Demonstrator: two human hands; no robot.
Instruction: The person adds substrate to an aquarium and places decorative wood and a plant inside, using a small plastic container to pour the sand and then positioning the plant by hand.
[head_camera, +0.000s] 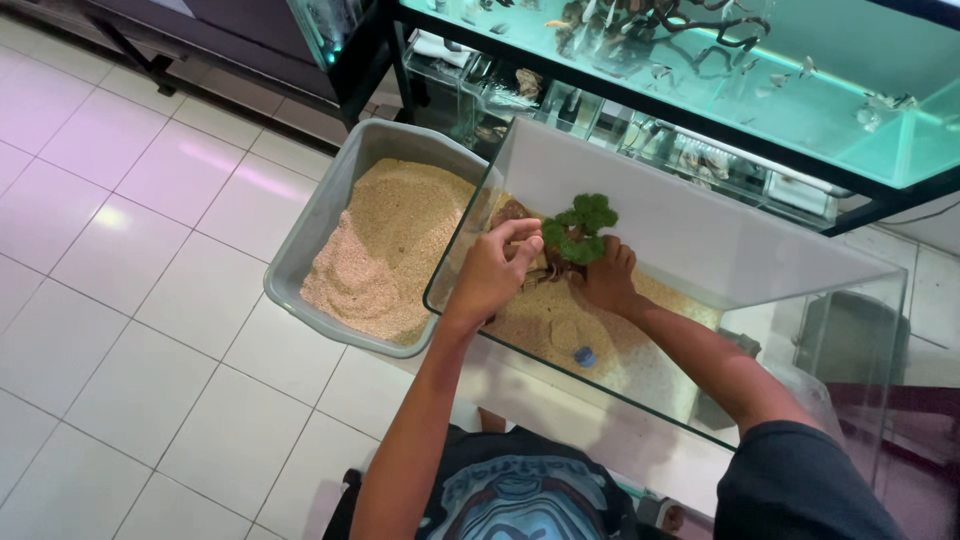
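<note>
We see a small green leafy plant on a brown root (578, 236) standing on the sand bed inside the clear glass aquarium tank (700, 215). Our right hand (608, 280) grips its base with closed fingers; our left hand (490, 275), fingers curled, touches it from the tank's left. A small blue cap (585, 356) lies in front of the plant, and a grey plastic tub of sand (375, 240) sits left of the tank.
</note>
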